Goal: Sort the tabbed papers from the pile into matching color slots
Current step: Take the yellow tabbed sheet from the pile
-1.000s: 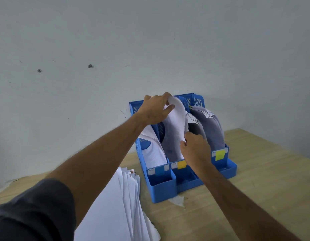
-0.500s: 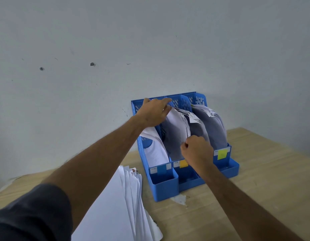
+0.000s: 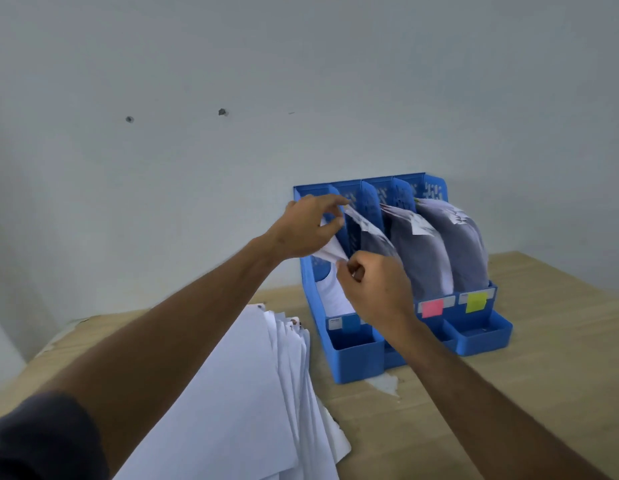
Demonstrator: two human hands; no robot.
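Note:
A blue file rack (image 3: 356, 362) with several slots stands against the wall, its fronts marked by a blue tab (image 3: 350, 323), a pink tab (image 3: 432, 307) and a yellow-green tab (image 3: 476, 302). Curled papers fill the slots. My left hand (image 3: 310, 228) pinches the top of a sheet (image 3: 365, 227) at the second slot. Just below it, my right hand (image 3: 377, 287) is closed on the lower edge of the papers and hides the second slot's tab. The pile of white papers (image 3: 245, 393) lies on the table at the lower left.
The rack sits on a light wooden table (image 3: 509, 393) that ends at a grey wall behind. A torn patch of the table's surface (image 3: 386, 382) shows in front of the rack. The table's left edge is chipped.
Both hands have shifted left, from the middle slots toward the first two. The pink tab, hidden before by my right hand, now shows. The sheet sits lower in its slot.

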